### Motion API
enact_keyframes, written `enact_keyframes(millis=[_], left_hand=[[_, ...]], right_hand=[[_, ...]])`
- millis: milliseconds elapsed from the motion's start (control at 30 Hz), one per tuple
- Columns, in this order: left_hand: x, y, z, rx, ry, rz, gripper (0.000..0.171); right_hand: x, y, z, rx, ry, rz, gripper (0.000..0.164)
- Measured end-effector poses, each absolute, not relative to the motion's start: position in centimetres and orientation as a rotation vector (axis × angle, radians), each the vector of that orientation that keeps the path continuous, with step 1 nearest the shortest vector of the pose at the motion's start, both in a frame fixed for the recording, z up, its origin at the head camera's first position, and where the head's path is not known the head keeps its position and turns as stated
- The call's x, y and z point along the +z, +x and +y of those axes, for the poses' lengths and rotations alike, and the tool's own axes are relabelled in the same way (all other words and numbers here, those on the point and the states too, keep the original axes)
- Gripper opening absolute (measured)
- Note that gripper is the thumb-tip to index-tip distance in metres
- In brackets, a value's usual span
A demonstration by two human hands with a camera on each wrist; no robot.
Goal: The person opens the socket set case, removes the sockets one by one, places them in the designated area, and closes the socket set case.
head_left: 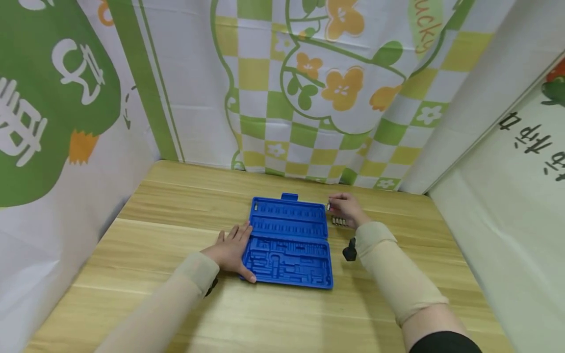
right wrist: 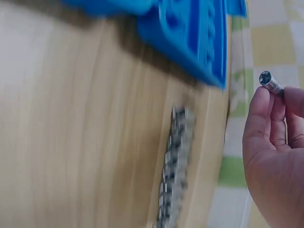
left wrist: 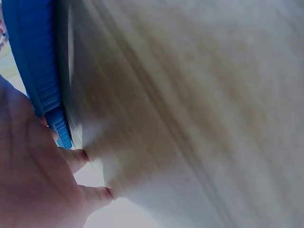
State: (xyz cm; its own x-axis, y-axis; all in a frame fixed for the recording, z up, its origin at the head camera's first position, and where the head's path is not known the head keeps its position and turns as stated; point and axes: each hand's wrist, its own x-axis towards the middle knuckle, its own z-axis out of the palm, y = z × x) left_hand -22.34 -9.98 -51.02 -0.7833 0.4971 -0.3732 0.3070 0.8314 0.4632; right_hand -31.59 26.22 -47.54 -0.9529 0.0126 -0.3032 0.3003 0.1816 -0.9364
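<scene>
A blue plastic socket case (head_left: 289, 235) lies unfolded flat, its moulded slots facing up. One small metal socket (head_left: 256, 207) sits in its top left slot. My left hand (head_left: 229, 250), fingers spread, rests against the case's left edge, the thumb at the lower left corner. Beyond the upper right corner, my right hand (head_left: 348, 208) pinches another socket (right wrist: 273, 85) between thumb and fingertips; its open end shows in the right wrist view. Just below that hand stands a row of several metal sockets (head_left: 339, 222), blurred in the right wrist view (right wrist: 173, 166) and partly hidden by the hand in the head view.
The wooden table (head_left: 167, 245) carries the case and the sockets. A patterned cloth (head_left: 318, 147) hangs along the table's back edge, and white printed sheets stand at the left and right sides. The case's latch (head_left: 289, 196) sticks out at the back.
</scene>
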Motion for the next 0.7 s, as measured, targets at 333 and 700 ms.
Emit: enact_keyframes(millis=[333, 700], left_hand=[[-50.8, -22.4, -10.2, 0.528, 0.595, 2.517, 0.146], [-50.8, -22.4, -9.8, 0.513, 0.571, 2.496, 0.145]], right_hand=[[-46.9, -30.3, 33.3, -1.678, 0.284, 2.401, 0.035], [-48.2, -28.9, 37.7, -1.239, 0.333, 2.660, 0.027]])
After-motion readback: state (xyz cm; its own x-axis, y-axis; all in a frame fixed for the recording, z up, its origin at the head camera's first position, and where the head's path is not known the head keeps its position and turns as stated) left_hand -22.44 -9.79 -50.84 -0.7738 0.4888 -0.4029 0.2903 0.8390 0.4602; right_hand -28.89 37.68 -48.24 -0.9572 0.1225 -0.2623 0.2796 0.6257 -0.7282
